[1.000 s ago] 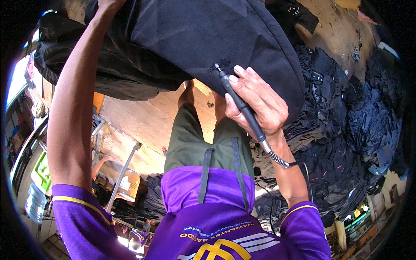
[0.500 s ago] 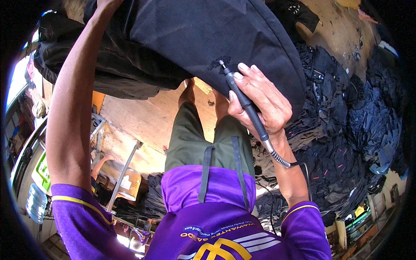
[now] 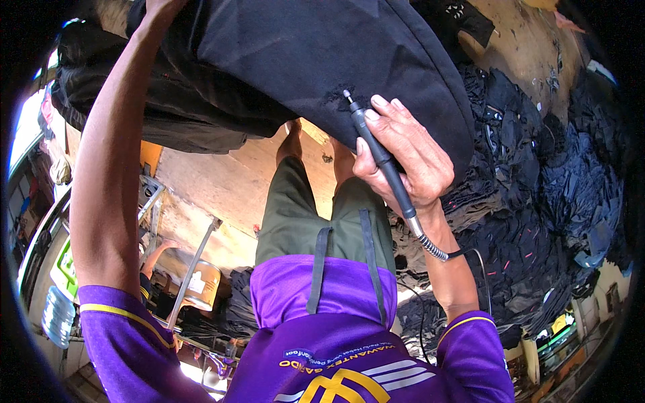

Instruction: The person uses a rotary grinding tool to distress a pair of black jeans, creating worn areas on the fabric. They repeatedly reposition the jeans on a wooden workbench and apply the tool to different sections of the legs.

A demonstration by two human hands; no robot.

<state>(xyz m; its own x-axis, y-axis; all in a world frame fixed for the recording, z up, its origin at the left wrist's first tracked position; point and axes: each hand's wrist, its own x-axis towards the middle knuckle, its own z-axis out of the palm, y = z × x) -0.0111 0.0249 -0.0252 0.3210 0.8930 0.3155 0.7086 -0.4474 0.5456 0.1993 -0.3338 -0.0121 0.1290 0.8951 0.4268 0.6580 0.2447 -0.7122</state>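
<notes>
My right hand (image 3: 410, 154) is closed around a black pen-shaped rotary tool handpiece (image 3: 383, 159), fingers and thumb wrapped along its barrel. Its small pale tip (image 3: 347, 93) is at a rough, fuzzy dark patch (image 3: 339, 101) on a black garment (image 3: 302, 54); whether it touches the cloth I cannot tell. A coiled spring sleeve and thin cable run from the tool's rear along my right forearm. At the top edge, my left hand (image 3: 163, 5) is beside the garment's upper left part, its fingers cut off or hidden. The cloth is spread in front of me, with darker folds hanging at the left.
Heaps of dark garments (image 3: 517, 228) lie on the right. Below the cloth is a wooden floor (image 3: 201, 181), where my bare legs show. At the left are a metal-framed stool (image 3: 201, 285), a clear water jug (image 3: 58, 317) and another person's arm (image 3: 156, 256).
The tool's tip has shifted slightly up and to the right. The garment has moved a little to the left, and the cable has swung outward. My grip on the tool is the same.
</notes>
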